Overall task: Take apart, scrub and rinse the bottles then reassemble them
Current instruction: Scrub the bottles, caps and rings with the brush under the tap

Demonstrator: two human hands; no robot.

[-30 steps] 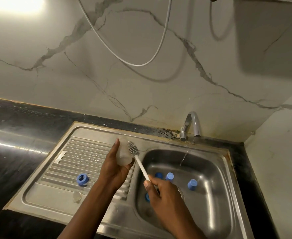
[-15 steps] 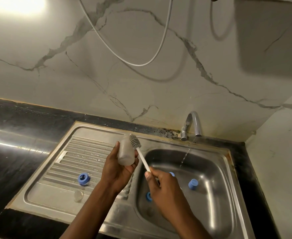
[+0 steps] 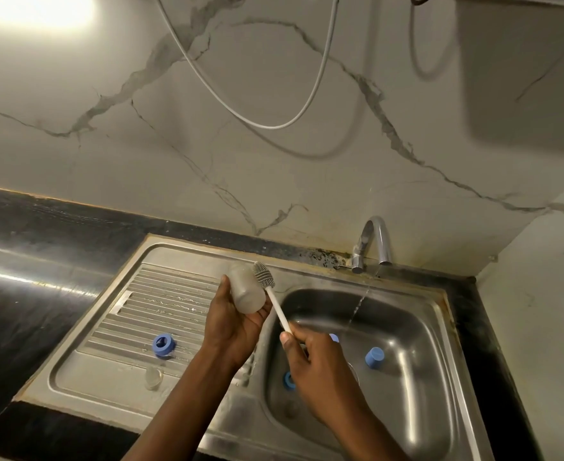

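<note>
My left hand (image 3: 232,322) grips a frosted translucent bottle (image 3: 245,287) above the seam between drainboard and basin. My right hand (image 3: 310,357) holds the white handle of a bottle brush (image 3: 264,277); its grey bristled head lies against the bottle's right side. A blue ring (image 3: 163,344) and a clear teat (image 3: 153,377) lie on the drainboard. Blue caps (image 3: 374,357) sit in the basin, two partly hidden behind my right hand.
The steel sink (image 3: 417,327) has a ribbed drainboard (image 3: 161,301) on its left. The tap (image 3: 373,241) at the back runs a thin stream of water into the basin. Black counter surrounds the sink; a white hose hangs on the marble wall.
The bottle has tilted so more of its body shows and has risen slightly. The brush head has slid up along the bottle's right side, and my right hand has moved a little up.
</note>
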